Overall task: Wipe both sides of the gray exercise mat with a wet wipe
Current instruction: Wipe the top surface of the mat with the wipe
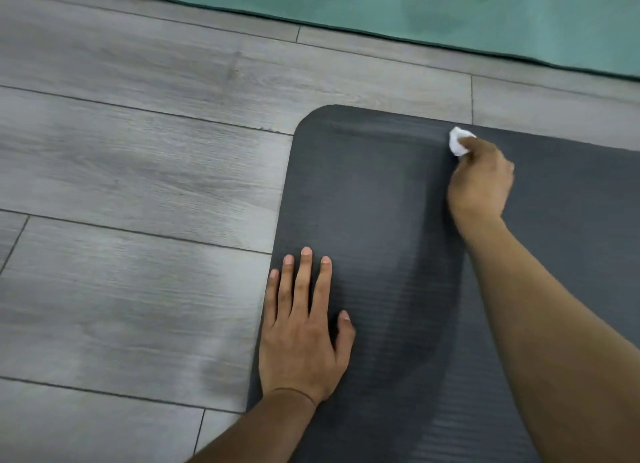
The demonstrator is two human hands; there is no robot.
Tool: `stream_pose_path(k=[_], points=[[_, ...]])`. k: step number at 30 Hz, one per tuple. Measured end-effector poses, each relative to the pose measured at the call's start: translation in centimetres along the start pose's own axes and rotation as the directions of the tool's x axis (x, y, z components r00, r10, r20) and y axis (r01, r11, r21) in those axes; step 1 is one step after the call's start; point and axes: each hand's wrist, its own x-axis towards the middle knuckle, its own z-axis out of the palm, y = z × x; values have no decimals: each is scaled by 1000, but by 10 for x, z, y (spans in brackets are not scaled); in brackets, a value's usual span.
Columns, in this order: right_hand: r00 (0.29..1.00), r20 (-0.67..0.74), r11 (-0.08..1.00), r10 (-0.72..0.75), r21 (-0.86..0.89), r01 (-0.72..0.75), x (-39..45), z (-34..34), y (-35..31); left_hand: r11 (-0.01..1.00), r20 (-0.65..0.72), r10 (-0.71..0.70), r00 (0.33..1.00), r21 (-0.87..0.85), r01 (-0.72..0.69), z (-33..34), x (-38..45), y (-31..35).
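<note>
My right hand (pixel 481 182) has its fingers curled around a bunched wet wipe (pixel 458 141), pressing it to the gray exercise mat (pixel 381 203) just short of the far edge. The left hand (pixel 304 327) lies flat, fingers straight, pinning the mat's near-left border to the floor (pixel 138 185). I'd judge long overlapping strokes best — steady pressure throughout. The mat runs off frame to my right; its underside is hidden, and how damp the wipe is I can't tell.

dark gray ribbed mat (pixel 381 220) lies flat on floor; crumpled white wipe (pixel 457 141) near its far edge.
</note>
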Motion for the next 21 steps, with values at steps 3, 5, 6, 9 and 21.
stream_pose_path(k=[3, 5, 6, 9, 21], points=[[989, 14, 989, 144, 29, -145, -13, 16, -33, 1000, -9, -1, 1000, 2, 1, 0, 0, 1], [991, 129, 999, 46, 5, -47, -32, 45, -82, 1000, -12, 3, 1000, -11, -3, -1, 1, 1], [976, 210, 998, -55, 35, 49, -50, 62, -109, 1000, -4, 7, 1000, -11, -7, 0, 2, -1], [887, 208, 911, -412, 82, 404, -97, 100, -161, 998, 44, 41, 998, 37, -43, 5, 1, -6], [986, 49, 987, 158, -25, -157, -32, -23, 5, 1000, -6, 4, 1000, 16, -4, 2, 1, -1]])
